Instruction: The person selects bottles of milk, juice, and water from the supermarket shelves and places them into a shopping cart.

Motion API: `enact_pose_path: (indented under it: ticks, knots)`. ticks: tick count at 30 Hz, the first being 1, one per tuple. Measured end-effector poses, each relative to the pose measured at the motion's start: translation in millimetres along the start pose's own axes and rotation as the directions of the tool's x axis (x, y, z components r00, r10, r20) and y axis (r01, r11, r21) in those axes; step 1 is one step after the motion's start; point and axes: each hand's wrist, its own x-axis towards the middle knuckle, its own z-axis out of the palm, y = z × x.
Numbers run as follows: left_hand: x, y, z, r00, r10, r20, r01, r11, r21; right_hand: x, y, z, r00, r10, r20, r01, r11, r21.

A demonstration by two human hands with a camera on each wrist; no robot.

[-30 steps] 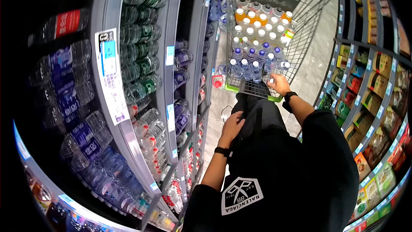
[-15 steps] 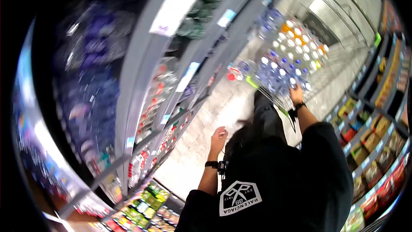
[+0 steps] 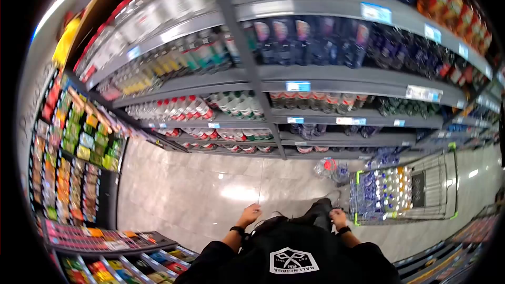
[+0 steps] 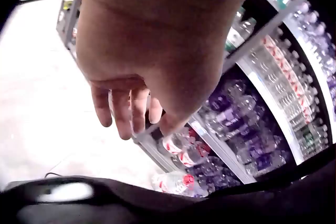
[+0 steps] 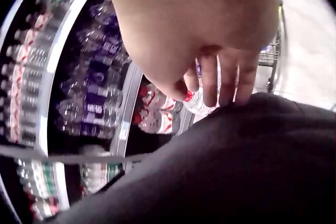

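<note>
My left hand (image 3: 250, 214) hangs in front of my body over the tiled floor, its fingers loose and holding nothing. In the left wrist view its fingers (image 4: 122, 113) droop with gaps between them. The right hand (image 3: 338, 216) hangs beside my dark trouser leg, left of the shopping cart (image 3: 456, 184), and is empty too. Its fingers (image 5: 227, 77) point down close to the dark cloth in the right wrist view. Rows of small bottles (image 3: 389, 189) with white, blue and orange tops or contents stand in the cart.
Shelves (image 3: 347, 78) of bottled drinks run along the far side. Large bottles, one with a red cap (image 3: 330, 164), stand on the floor between shelf and cart. Packaged goods (image 3: 87, 139) fill a rack at left, and low bins (image 3: 113, 265) lie near me.
My right hand has come away from the bottles in the cart and hangs at my side. The view has swung left, so the cart now lies to the right and the drinks shelves ahead.
</note>
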Motion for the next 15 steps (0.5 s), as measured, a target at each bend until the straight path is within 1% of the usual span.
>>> enact_pose_path:
  ticks: [1, 2, 3, 4, 5, 7, 8, 9, 10, 11, 12, 13, 14, 15]
  knots:
    - [-17, -30, -9, 0.999, -0.010, -0.047, 0.013, 0.998, 0.061, -3, -6, 13, 0.997, -0.048, 0.052, 0.056, 0.984, -0.172]
    - [-39, -49, -19, 0.990, -0.116, -0.084, 0.121, 0.991, 0.049, -7, -12, 26, 0.996, -0.074, 0.056, 0.083, 0.977, -0.198]
    - [-62, -68, -27, 0.968, -0.222, -0.115, 0.228, 0.973, 0.034, -9, -16, 37, 0.985, -0.168, 0.042, 0.173, 0.930, -0.324]
    - [-80, -109, -25, 0.939, -0.317, -0.135, 0.309, 0.948, -0.076, -12, -18, 42, 0.965, -0.260, 0.039, 0.249, 0.861, -0.443]
    - [-93, -142, -21, 0.900, -0.413, -0.137, 0.386, 0.904, -0.185, 0, -9, 45, 0.985, -0.149, 0.090, 0.171, 0.930, -0.324]
    - [-131, -153, -29, 0.855, -0.492, -0.163, 0.456, 0.863, -0.217, -28, -59, 58, 0.988, 0.043, 0.146, -0.005, 0.968, -0.252]
    - [-145, -164, -29, 0.844, -0.509, -0.171, 0.453, 0.846, -0.282, -35, -78, 65, 0.989, 0.034, 0.144, 0.005, 0.964, -0.265]
    - [-154, -171, -28, 0.833, -0.524, -0.178, 0.446, 0.826, -0.345, -41, -97, 72, 0.986, 0.058, 0.154, -0.016, 0.964, -0.266]
    - [-161, -173, -29, 0.805, -0.574, -0.153, 0.493, 0.789, -0.368, -41, -104, 76, 0.983, 0.083, 0.162, -0.037, 0.963, -0.266]
    - [-162, -175, -31, 0.808, -0.570, -0.150, 0.485, 0.788, -0.379, -37, -113, 81, 0.973, 0.011, 0.232, 0.048, 0.969, -0.243]
    - [-162, -179, -32, 0.805, -0.576, -0.146, 0.477, 0.773, -0.418, -26, -117, 89, 0.966, -0.068, 0.248, 0.138, 0.951, -0.277]
    - [-162, -177, -33, 0.802, -0.581, -0.140, 0.468, 0.756, -0.457, -26, -134, 99, 0.953, -0.144, 0.268, 0.227, 0.924, -0.309]
    - [-156, -175, -36, 0.805, -0.574, -0.150, 0.472, 0.773, -0.424, -23, -152, 110, 0.947, -0.217, 0.239, 0.291, 0.892, -0.346]
    - [-143, -176, -37, 0.806, -0.573, -0.148, 0.467, 0.770, -0.435, -17, -173, 122, 0.945, -0.220, 0.240, 0.297, 0.886, -0.356]
